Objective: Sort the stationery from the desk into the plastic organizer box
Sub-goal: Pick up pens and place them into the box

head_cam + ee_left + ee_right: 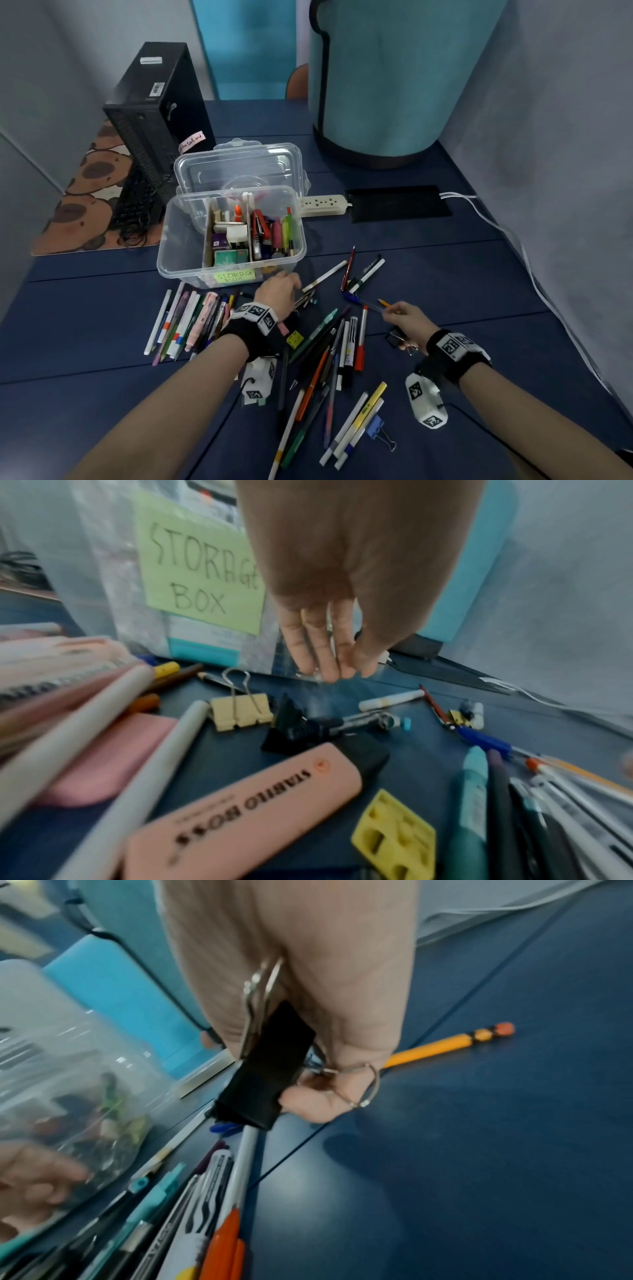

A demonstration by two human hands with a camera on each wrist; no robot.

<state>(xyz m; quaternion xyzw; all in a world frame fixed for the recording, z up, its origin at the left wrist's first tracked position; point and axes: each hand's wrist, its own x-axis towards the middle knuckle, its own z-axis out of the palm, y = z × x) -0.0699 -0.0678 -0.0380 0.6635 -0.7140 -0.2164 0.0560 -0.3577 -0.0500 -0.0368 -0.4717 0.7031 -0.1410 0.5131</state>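
Two hands at work: my left hand [278,287] hangs relaxed before the organizer box [181,236]; my right hand [406,320] grips a black binder clip [267,1066].

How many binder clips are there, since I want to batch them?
4: black clip gripped in the right hand, blue clip nearest the person, yellow clip and second black clip beside the left hand. More may hide in the box.

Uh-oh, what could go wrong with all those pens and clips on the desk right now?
1. The right hand grips a black binder clip while its fingertips also pinch a pen; one of them might slip out.
2. The left hand reaches, fingers straight, right beside the storage box; it might knock the loose pens about.
3. The blue binder clip lies nearest the person and could be forgotten.
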